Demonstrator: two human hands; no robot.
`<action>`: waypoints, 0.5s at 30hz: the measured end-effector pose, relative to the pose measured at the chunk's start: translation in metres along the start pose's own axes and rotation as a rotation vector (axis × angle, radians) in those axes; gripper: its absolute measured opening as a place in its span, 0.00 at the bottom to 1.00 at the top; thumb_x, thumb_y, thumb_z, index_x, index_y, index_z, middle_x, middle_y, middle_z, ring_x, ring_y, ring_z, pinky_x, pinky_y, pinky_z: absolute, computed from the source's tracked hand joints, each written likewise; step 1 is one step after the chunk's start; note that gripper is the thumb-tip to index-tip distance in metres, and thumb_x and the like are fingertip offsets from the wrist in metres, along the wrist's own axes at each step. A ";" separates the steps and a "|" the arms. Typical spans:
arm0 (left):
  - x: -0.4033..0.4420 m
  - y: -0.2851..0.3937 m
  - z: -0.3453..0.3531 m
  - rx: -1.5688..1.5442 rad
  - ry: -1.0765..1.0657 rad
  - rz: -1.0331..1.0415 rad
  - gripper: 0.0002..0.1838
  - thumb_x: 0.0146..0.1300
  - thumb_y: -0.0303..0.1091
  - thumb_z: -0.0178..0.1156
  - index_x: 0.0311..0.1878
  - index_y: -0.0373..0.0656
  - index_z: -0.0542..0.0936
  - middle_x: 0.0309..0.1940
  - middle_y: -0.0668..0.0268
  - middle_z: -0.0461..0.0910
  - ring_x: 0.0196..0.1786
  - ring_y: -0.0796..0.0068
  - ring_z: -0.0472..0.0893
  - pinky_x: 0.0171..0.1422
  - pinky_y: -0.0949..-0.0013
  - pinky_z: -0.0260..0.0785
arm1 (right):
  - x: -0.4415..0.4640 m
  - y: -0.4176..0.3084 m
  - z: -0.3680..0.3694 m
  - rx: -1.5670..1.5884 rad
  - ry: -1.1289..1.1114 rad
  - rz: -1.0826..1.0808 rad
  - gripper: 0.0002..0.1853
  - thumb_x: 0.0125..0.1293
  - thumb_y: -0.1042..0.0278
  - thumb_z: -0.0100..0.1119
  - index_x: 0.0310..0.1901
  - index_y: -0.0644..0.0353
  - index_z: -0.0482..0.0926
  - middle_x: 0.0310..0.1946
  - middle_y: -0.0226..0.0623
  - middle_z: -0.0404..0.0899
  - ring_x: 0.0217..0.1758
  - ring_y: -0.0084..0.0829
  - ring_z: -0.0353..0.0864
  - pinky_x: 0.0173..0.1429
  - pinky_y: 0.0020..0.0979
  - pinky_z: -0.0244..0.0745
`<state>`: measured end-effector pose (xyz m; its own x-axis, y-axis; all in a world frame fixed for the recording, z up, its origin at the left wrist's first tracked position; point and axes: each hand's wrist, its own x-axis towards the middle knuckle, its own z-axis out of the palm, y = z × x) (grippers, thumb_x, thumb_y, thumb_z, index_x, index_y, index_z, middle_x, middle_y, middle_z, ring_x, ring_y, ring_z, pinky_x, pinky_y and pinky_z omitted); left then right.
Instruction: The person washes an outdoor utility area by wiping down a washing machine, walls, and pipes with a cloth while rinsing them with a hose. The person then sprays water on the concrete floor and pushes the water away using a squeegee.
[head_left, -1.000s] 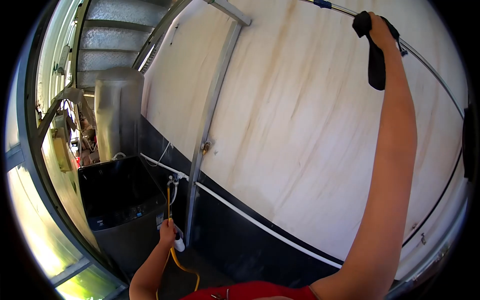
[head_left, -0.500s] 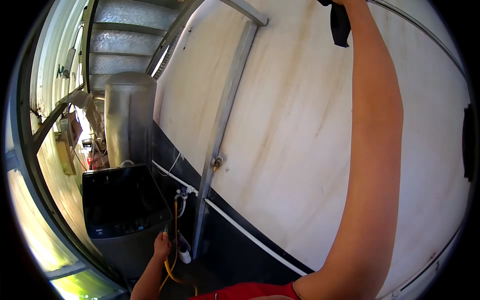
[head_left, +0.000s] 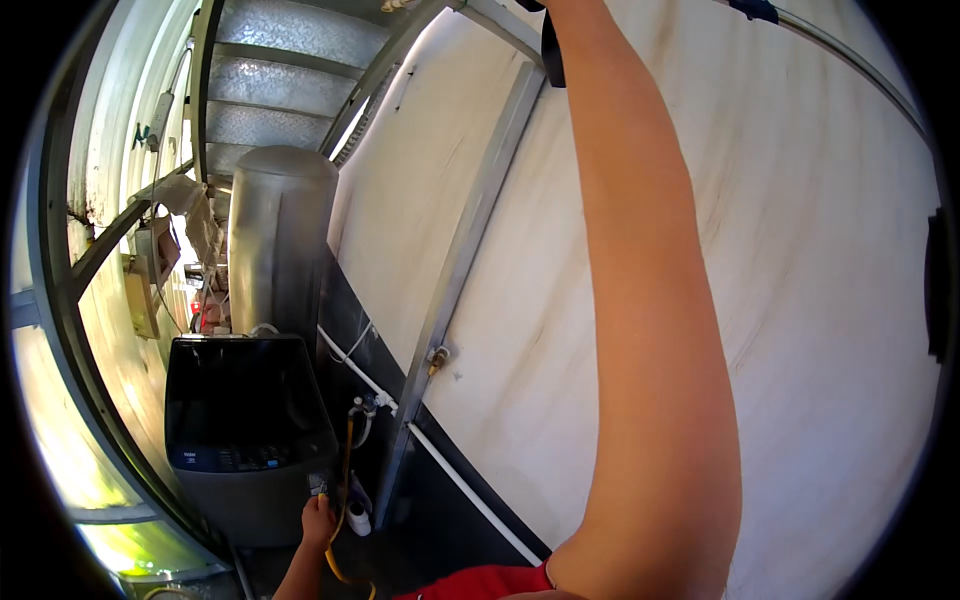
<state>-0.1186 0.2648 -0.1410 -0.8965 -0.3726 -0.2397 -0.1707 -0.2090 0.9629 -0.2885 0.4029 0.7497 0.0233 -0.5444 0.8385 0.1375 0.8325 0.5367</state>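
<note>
My left hand point(head_left: 318, 522) is low in the view, closed around the end of a yellow hose point(head_left: 338, 568); a small fitting sticks up above the fist. It is beside the front right corner of a dark top-load washing machine point(head_left: 245, 515). My right arm stretches up across the wall. At the top edge my right hand point(head_left: 566, 5) is mostly cut off, its fingers out of sight. A black piece of cloth point(head_left: 552, 58) hangs down from it, in front of the metal post.
A metal tank point(head_left: 282, 240) stands behind the washer, beneath metal stairs point(head_left: 290, 82). A brass tap point(head_left: 437, 362) is by the metal post point(head_left: 470, 230). White pipe point(head_left: 475, 492) runs low along the wall. A rail point(head_left: 845, 55) with a dark wrap crosses the upper right. A white bottle point(head_left: 358, 518) stands near the hose.
My right hand has moved left with the black cloth, away from the rail, toward the post. My left hand still grips the hose, slightly lower in view. The camera has shifted slightly.
</note>
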 end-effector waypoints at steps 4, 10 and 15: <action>-0.015 -0.008 -0.013 -0.074 0.023 -0.013 0.13 0.73 0.40 0.49 0.35 0.42 0.72 0.16 0.70 0.69 0.15 0.80 0.69 0.17 0.73 0.58 | -0.010 -0.024 0.018 0.114 -0.072 -0.175 0.25 0.67 0.65 0.49 0.66 0.48 0.68 0.59 0.44 0.73 0.60 0.45 0.74 0.61 0.45 0.70; -0.026 -0.017 -0.036 -0.044 -0.011 0.001 0.12 0.73 0.41 0.50 0.35 0.43 0.73 0.14 0.71 0.68 0.13 0.81 0.66 0.15 0.74 0.55 | -0.161 -0.106 0.051 0.595 -0.652 -0.231 0.27 0.62 0.67 0.54 0.65 0.39 0.68 0.53 0.45 0.80 0.55 0.46 0.79 0.57 0.41 0.74; -0.024 -0.019 -0.056 0.005 -0.106 -0.056 0.14 0.73 0.44 0.48 0.37 0.45 0.73 0.14 0.72 0.68 0.12 0.82 0.64 0.14 0.74 0.53 | -0.358 -0.137 0.057 0.898 -1.128 0.268 0.25 0.53 0.59 0.68 0.47 0.71 0.77 0.41 0.51 0.83 0.42 0.44 0.84 0.46 0.39 0.79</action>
<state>-0.0708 0.2271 -0.1605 -0.9237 -0.2626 -0.2789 -0.2235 -0.2220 0.9491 -0.3723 0.4896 0.3816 -0.8797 -0.3506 0.3212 -0.4050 0.9064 -0.1200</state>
